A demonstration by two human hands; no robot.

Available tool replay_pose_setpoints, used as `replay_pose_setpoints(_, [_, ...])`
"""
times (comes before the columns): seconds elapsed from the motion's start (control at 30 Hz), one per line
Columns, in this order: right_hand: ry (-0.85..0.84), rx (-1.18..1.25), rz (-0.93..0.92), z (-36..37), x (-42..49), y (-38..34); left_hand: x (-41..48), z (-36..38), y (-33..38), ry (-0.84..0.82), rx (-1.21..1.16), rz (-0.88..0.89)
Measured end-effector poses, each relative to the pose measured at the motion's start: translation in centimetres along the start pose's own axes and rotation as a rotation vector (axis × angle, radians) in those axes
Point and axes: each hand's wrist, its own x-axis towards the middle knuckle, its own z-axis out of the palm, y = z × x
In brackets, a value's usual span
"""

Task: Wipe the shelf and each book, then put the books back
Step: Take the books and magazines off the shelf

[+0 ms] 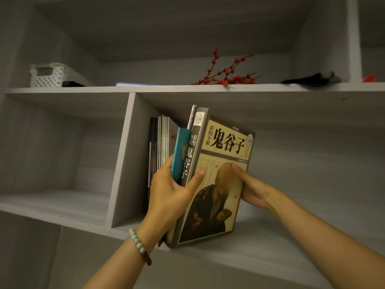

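A large tan book with big black characters and a painted figure on its cover stands tilted at the front edge of the grey shelf. My left hand wraps its spine, thumb on the cover, fingers also around a thin teal book beside it. My right hand presses flat on the cover's right edge. A third slim book pokes up behind the spine. Several thin books stand upright against the compartment's left divider.
A vertical divider separates this compartment from another on the left. On the shelf above lie a white perforated basket, a red berry branch, a flat booklet and a dark cloth.
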Motion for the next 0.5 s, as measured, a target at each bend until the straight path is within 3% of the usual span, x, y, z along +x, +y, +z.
replay_pose_setpoints(0.27, [0.398,-0.191,-0.322,4.6,-6.5,-4.7,-1.7,-2.2,5.5,0.013,-0.177,0.033])
replay_pose_setpoints(0.5, [0.418,-0.49,-0.322,9.9,-13.7,-8.1,-5.2,-6.2,8.6,0.077,-0.374,-0.078])
